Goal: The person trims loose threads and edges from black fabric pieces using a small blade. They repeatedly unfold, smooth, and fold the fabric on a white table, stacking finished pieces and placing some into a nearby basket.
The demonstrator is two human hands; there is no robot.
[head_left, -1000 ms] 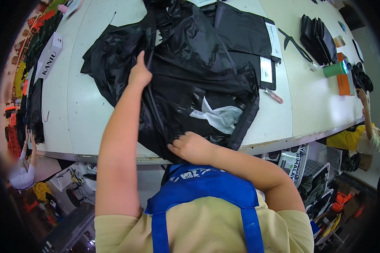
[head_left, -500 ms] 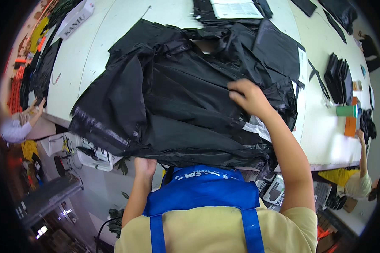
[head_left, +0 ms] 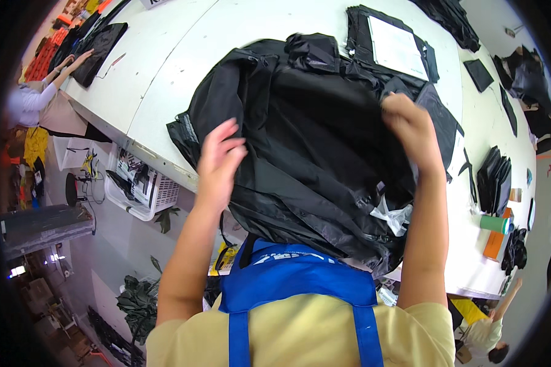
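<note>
A black garment that looks like a thin, shiny jacket [head_left: 312, 134] lies loosely spread on the white table [head_left: 159, 92], its front edge hanging toward my blue apron [head_left: 300, 284]. Over its left side, my left hand [head_left: 220, 162] is raised with fingers apart, holding nothing. At the upper right, my right hand [head_left: 413, 125] is closed on the edge of the jacket, lifting it so that a dark inner hollow shows. A crumpled white piece [head_left: 393, 215] pokes out of the cloth below my right wrist.
Behind the jacket lie folded black pieces with a white sheet [head_left: 398, 49] on them. Folded black bundles [head_left: 494, 177], a green cylinder [head_left: 494, 224] and an orange box [head_left: 497, 241] lie right. A white basket [head_left: 144, 186] stands below the table's left edge. Co-workers are at both sides.
My left hand has come from under the jacket's front edge to above its left side. My right hand has moved right and up, raising the fabric. The jacket's left part has been drawn inward.
</note>
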